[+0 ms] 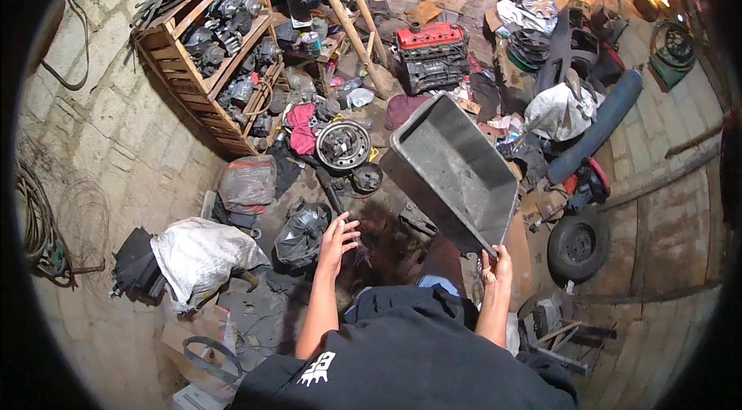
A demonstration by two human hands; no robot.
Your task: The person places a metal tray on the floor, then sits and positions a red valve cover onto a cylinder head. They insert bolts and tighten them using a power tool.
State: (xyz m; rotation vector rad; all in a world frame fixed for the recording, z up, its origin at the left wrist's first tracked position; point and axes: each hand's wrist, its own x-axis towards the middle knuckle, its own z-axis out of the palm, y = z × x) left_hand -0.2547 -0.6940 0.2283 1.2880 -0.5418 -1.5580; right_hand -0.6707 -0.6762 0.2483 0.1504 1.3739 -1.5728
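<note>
My right hand (497, 265) is closed on the near corner of a grey rectangular plastic tub (452, 170). The tub hangs tilted in front of me, its hollow side showing, with dirt smeared over the inside. Apart from it, to the left, my left hand (338, 241) is raised with its fingers spread and nothing in it. Below that hand lies a dark, stained patch of floor (379, 232). A black plastic bag (303, 234) rests just left of the hand.
A wheel rim (342, 145) filled with small parts lies ahead. Beyond the tub stands an engine block with a red cover (430, 54). A wooden shelf (174, 74) of engine parts lines the left wall. At right are a blue cylinder (599, 128) and a tyre (578, 246).
</note>
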